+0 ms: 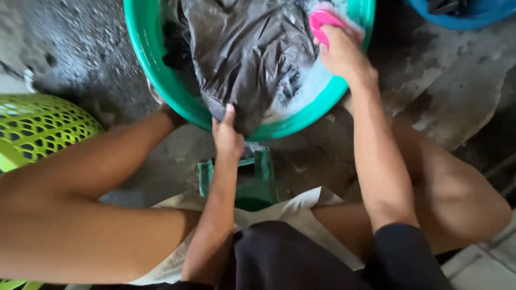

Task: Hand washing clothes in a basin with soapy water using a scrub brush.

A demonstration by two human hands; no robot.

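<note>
A dark grey wet garment (244, 51) drapes over the near rim of a green plastic basin (156, 64) filled with soapy water. My left hand (227, 137) grips the garment's lower edge where it hangs over the rim. My right hand (341, 51) is closed around a pink scrubbing brush (322, 20), pressed on the cloth at the basin's right side amid foam.
A lime green perforated basket (37, 126) stands at the left. A blue tub (462, 13) sits at the top right. A small green stool (258, 182) is between my knees on the wet concrete floor (457, 80).
</note>
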